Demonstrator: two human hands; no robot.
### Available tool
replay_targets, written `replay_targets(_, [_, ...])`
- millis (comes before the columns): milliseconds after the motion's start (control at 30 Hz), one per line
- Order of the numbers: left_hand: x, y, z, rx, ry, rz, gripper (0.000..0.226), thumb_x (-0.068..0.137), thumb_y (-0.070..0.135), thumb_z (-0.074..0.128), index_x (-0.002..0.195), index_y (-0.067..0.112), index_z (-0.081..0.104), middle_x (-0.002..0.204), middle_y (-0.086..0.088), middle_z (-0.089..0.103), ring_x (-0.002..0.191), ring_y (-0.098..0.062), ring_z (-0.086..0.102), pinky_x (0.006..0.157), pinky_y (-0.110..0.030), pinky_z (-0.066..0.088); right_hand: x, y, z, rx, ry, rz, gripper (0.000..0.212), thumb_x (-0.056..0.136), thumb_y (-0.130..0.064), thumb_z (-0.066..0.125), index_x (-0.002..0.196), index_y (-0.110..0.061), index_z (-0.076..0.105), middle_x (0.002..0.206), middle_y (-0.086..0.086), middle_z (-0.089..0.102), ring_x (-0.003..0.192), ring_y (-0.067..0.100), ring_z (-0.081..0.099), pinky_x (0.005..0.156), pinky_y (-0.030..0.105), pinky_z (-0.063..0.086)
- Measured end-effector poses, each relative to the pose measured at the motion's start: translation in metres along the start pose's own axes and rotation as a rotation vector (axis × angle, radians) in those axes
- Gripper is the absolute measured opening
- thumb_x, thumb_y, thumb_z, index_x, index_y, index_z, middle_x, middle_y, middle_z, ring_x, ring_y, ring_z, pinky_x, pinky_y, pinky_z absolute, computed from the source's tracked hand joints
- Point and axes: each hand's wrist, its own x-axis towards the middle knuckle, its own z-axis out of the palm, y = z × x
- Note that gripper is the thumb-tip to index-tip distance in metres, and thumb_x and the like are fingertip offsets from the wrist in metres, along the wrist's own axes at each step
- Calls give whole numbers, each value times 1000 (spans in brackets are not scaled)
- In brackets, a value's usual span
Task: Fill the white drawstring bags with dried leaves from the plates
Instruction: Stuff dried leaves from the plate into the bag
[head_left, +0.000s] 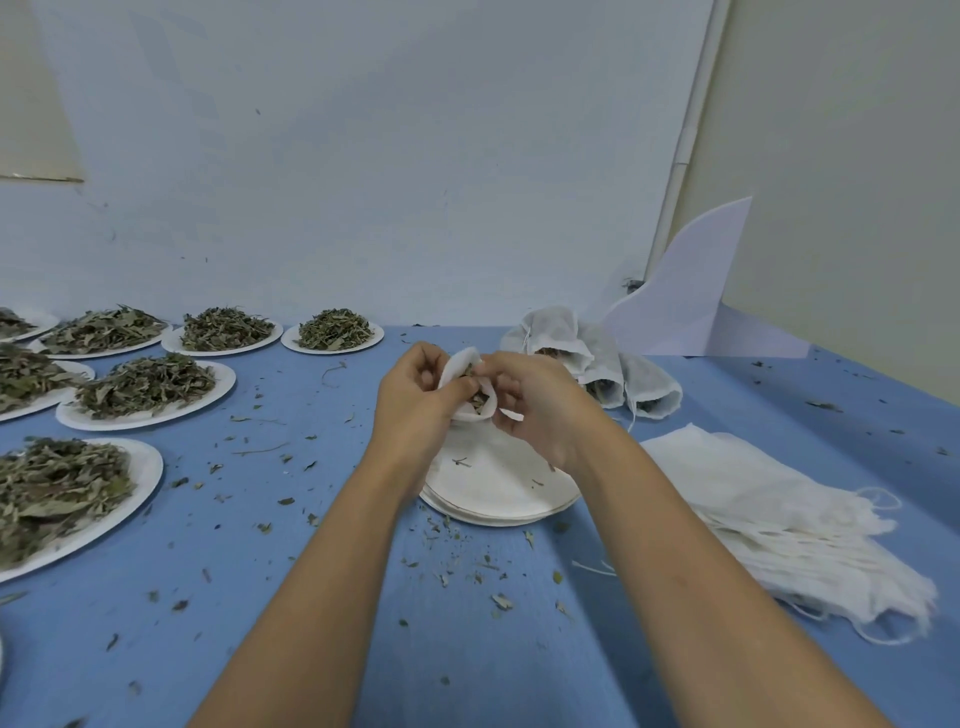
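Note:
A white drawstring bag (464, 364) with dried leaves in its mouth is held up between both hands above a stack of bare paper plates (498, 493). My left hand (415, 397) grips the bag's left rim. My right hand (535, 405) pinches the right rim, fingers at the opening. The bag's lower body (467, 441) hangs down between my wrists. Several paper plates heaped with dried leaves (145, 387) lie to the left. A pile of flat white bags (779, 519) sits at the right.
Several filled bags (597, 358) lie at the back right, next to a white cardboard piece (685, 296) leaning on the wall. Leaf crumbs are scattered over the blue tablecloth (260, 571). The wall stands just behind the far plates (332, 330).

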Motion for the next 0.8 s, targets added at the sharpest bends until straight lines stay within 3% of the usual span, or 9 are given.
replay_targets(100, [1, 0, -1, 1, -15, 14, 31, 81, -5, 64, 69, 17, 46, 67, -4, 47, 73, -23, 49, 71, -41, 42, 2, 4, -1, -108, 76, -153, 11, 86, -6, 59, 79, -12, 65, 65, -3, 63, 63, 8, 60, 62, 20, 52])
replay_targets(200, [1, 1, 1, 2, 61, 21, 36, 79, -6, 64, 66, 18, 41, 63, 0, 41, 68, -19, 44, 64, -34, 40, 4, 6, 2, -244, 255, -313, 11, 84, -10, 63, 78, -18, 59, 80, 0, 61, 80, 20, 62, 76, 34, 54])
replay_targets(300, [3, 3, 2, 80, 188, 58, 36, 79, -10, 57, 64, 18, 40, 62, 1, 38, 59, -12, 39, 55, -22, 37, 2, 4, 3, -324, 305, -435, 15, 83, -5, 63, 78, -18, 57, 78, -2, 58, 75, 19, 62, 67, 24, 52])
replay_targets(367, [2, 5, 5, 185, 243, 111, 33, 78, -10, 53, 64, 18, 41, 59, 4, 36, 50, -6, 33, 49, -17, 31, -2, 3, 4, -601, 419, -579, 14, 79, -2, 60, 78, -15, 57, 78, -3, 58, 72, 17, 57, 62, 16, 41])
replay_targets(467, [-3, 8, 10, 328, 284, 201, 32, 73, -12, 51, 64, 17, 39, 57, 5, 35, 46, -4, 33, 44, -14, 28, -5, 3, 9, -909, 517, -760, 16, 76, 3, 53, 87, -8, 59, 87, 1, 51, 71, 17, 47, 61, 26, 33])
replay_targets(567, [-7, 6, 14, 338, 292, 205, 31, 75, -10, 52, 66, 17, 40, 57, 5, 36, 44, -3, 35, 45, -15, 31, -3, 6, 13, -925, 542, -695, 21, 79, 0, 53, 98, -8, 58, 98, 2, 47, 74, 18, 47, 64, 28, 35])
replay_targets(667, [-5, 4, 15, 280, 229, 153, 29, 80, 2, 64, 68, 19, 43, 60, 6, 41, 45, 1, 38, 47, -11, 32, 4, 8, 8, -736, 465, -488, 22, 80, -7, 62, 101, -11, 61, 103, 3, 53, 87, 15, 49, 68, 21, 33])
replay_targets(733, [-3, 4, 15, 196, 151, 113, 29, 80, 4, 67, 69, 19, 45, 62, 6, 43, 47, 2, 39, 53, -12, 37, 6, 9, 4, -663, 461, -454, 22, 79, -2, 61, 99, -12, 64, 93, 4, 59, 84, 16, 53, 66, 20, 38])
replay_targets(800, [-2, 4, 11, 157, 96, 85, 28, 79, -3, 65, 71, 18, 48, 64, 4, 44, 48, 1, 39, 62, -26, 44, 6, 9, -1, -641, 526, -486, 27, 77, 6, 56, 95, -12, 65, 73, -3, 53, 65, 9, 48, 56, 14, 36])
